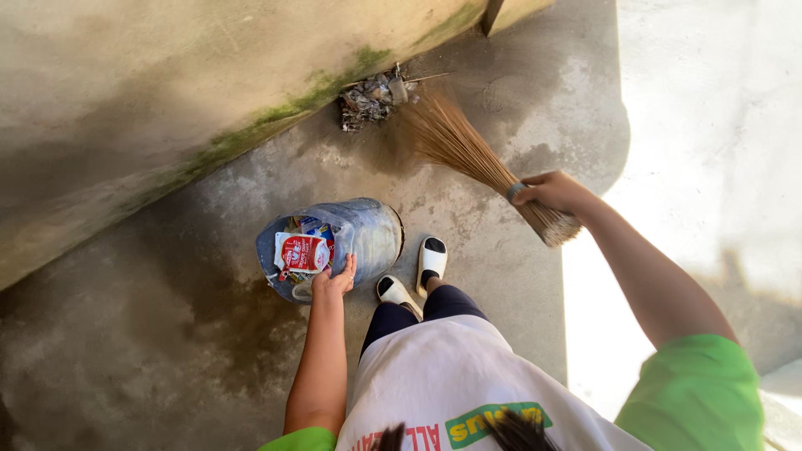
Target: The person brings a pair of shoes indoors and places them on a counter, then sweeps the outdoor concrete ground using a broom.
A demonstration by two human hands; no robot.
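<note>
My right hand (553,190) grips a bundled stick broom (455,144) near its bound end. The bristles fan out toward a pile of dry leaves and litter (366,102) at the foot of a wall. My left hand (334,281) holds the rim of a clear plastic bin (368,234) tipped on its side on the concrete. Inside the bin lie wrappers, among them a red and white pouch (302,252).
A mossy concrete wall (167,108) runs along the upper left. My feet in white sandals (413,276) stand just right of the bin. The damp grey floor (150,351) is shaded; bright sunlight falls on the ground (710,125) at the right.
</note>
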